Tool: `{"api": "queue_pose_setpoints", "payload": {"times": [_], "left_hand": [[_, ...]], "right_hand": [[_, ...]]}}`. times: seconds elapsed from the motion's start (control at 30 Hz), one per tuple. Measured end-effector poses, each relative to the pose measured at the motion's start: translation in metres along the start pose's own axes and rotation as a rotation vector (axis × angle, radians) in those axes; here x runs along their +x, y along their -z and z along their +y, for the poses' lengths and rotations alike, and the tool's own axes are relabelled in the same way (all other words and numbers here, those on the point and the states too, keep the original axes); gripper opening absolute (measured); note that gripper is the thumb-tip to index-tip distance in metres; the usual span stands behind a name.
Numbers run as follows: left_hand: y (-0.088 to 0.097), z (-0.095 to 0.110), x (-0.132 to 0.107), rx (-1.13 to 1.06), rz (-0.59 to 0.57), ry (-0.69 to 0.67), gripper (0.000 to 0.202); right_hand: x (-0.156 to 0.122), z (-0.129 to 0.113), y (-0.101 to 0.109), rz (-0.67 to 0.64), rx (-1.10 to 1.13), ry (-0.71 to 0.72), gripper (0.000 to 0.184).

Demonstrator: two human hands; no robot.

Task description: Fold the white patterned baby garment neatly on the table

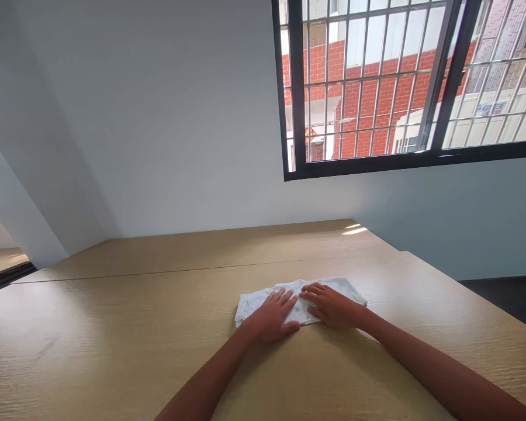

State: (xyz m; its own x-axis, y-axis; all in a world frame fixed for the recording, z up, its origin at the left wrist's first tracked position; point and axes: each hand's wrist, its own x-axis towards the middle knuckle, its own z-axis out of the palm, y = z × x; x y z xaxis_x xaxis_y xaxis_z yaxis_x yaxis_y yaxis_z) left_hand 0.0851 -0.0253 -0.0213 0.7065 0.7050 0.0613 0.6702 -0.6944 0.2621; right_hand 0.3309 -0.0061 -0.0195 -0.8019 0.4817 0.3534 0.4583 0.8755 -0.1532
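Observation:
A white folded cloth with a small dark print lies flat on the wooden table, its long side running left to right. On its left half rests my left hand, palm down with the fingers stretched out and the thumb apart near the front edge. My right hand lies palm down on the right half, fingers extended toward the left hand. Both hands press on top of the fabric without gripping it. They cover part of the cloth's middle. Whether it is a garment or a plain sheet, I cannot tell.
The light wooden table spreads wide under the cloth, with a seam running across its far part. Behind it stands a pale wall. A barred window with a dark frame is at the upper right. The table's right edge slants toward me.

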Motion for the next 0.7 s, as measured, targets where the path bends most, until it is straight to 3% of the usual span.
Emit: {"api": "queue_pose_setpoints", "payload": {"times": [0.7], "left_hand": [[0.0034, 0.0042, -0.0009, 0.013, -0.022, 0.023, 0.059]], "right_hand": [[-0.0021, 0.0049, -0.004, 0.008, 0.011, 0.012, 0.03]]}}
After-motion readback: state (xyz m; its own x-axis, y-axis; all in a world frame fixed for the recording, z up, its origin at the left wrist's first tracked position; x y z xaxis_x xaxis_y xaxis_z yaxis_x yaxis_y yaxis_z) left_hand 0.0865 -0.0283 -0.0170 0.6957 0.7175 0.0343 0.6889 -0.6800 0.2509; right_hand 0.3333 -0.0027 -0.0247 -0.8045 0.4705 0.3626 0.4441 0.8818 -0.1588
